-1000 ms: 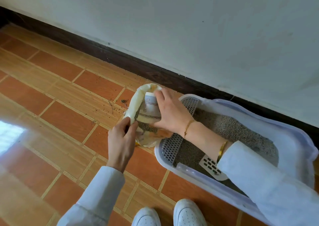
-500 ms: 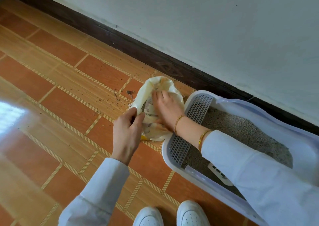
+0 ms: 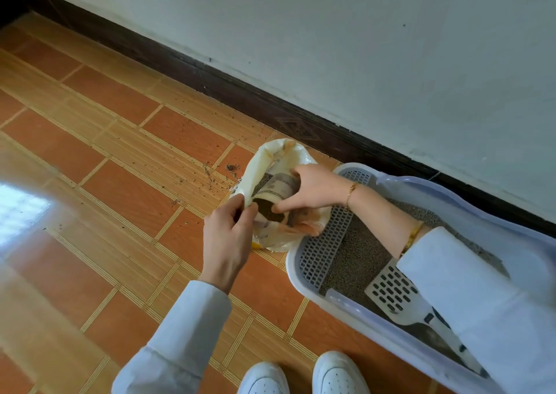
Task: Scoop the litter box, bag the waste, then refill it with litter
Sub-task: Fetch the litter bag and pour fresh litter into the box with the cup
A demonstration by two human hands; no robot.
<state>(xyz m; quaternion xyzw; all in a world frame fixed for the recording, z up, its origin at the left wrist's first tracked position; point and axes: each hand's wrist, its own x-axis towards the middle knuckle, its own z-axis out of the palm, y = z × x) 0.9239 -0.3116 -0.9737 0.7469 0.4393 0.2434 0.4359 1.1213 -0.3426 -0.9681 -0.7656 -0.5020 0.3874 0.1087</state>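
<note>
Hands [image 3: 228, 237] [image 3: 313, 187] grip bag [image 3: 288, 159] between them.

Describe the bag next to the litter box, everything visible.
The bag is pale yellow, thin crinkly plastic by the look of it, with printed labelling on its inner folds. It sits on the tiled floor, against the grated end of the litter box. Its mouth is open, showing dark grey granules inside. The left hand pinches the near rim; the right hand grips a rolled fold at the opening. Loose granules lie scattered on the floor to its left.
</note>
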